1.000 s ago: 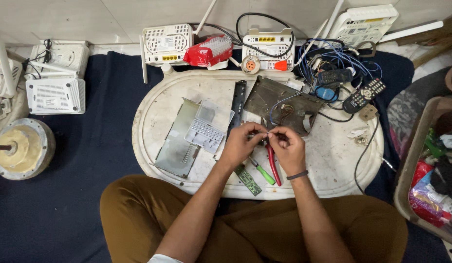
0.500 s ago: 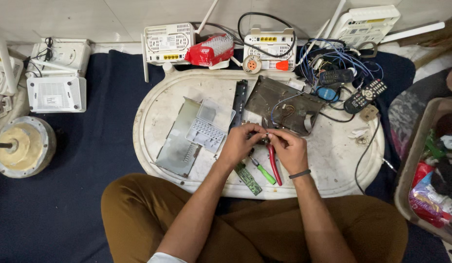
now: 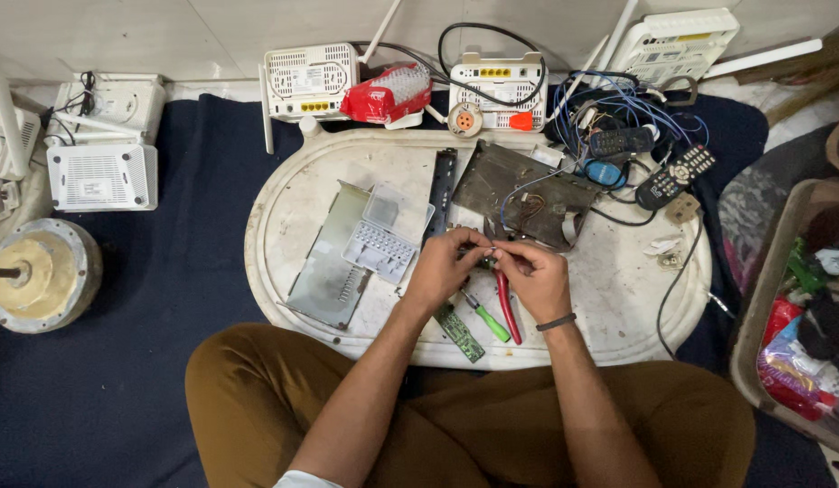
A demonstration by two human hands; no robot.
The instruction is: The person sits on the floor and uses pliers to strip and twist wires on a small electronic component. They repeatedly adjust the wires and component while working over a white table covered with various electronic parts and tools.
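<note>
Right between the two hands, over the near middle of the worktop (image 3: 284, 199), sits a small part (image 3: 489, 261), too tiny to tell what it is; perhaps a wire end or a bit of board. The left hand (image 3: 446, 267) pinches it from the left, fingers (image 3: 478, 246) closed together on it. The right hand (image 3: 532, 276) meets it from the right, fingertips also pressed onto it, with red pliers (image 3: 505, 307) lying under the palm, handles pointing toward the body.

Work this fine goes best with both wrists resting low near the worktop and the part held close to the fingertips, so nothing slips. Both forearms come up from the lap and angle inward, palms down, knuckles nearly touching.

Just below the hands lie a green screwdriver (image 3: 487, 318) and a green circuit strip (image 3: 460, 332). Behind them is a dark board (image 3: 519, 190) with wires; a clear case (image 3: 388, 235) and a metal plate (image 3: 333, 262) sit to the left.
</note>
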